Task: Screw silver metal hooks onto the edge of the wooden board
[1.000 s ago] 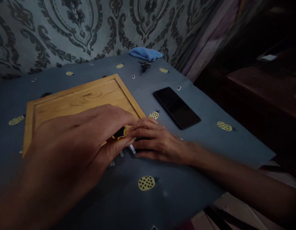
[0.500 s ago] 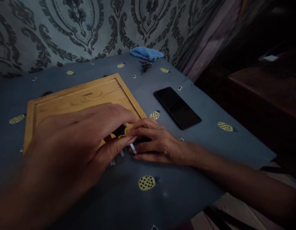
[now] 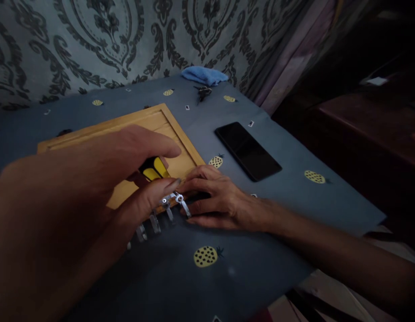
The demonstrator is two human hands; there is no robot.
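Observation:
A wooden board (image 3: 175,129) with a raised frame lies on the table. Along its near edge runs a row of metal hooks (image 3: 183,205), with cross-head screws visible on the two nearest the right corner. My left hand (image 3: 103,179) is closed around a screwdriver (image 3: 156,169) with a yellow-and-black handle, held over that edge; its shaft is hidden. My right hand (image 3: 220,197) grips the board's near right corner, its curled fingers beside the last hook. What lies beneath those fingers is hidden.
A black phone (image 3: 247,151) lies right of the board. Farther back are a bunch of keys (image 3: 203,93) and a blue cloth (image 3: 205,75) by the patterned wall. The table's right edge slants toward me, under a blue pineapple-print cover (image 3: 261,250).
My left hand has drawn back to the left and up from the corner with the screwdriver, uncovering more hooks and two screws. My right hand stays in place.

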